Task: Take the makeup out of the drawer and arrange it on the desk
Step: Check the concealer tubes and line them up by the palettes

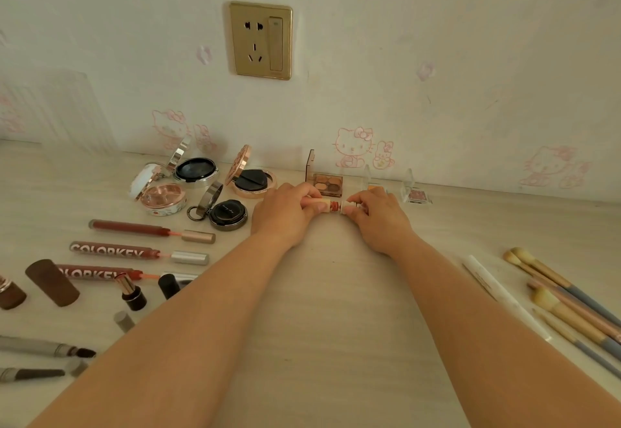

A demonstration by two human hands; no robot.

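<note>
Both hands meet over the middle of the pale desk, far from me. Between them is a small lipstick tube with a red patterned middle and cream ends, lying sideways. My left hand grips its left end and my right hand pinches its right end. Just behind them an open brown eyeshadow palette sits against the wall. The drawer is out of view.
Several open compacts cluster at back left. Lip glosses, lipsticks and small brushes lie along the left. Makeup brushes and a white pencil lie at right. A small pink eyeshadow pot stands back right.
</note>
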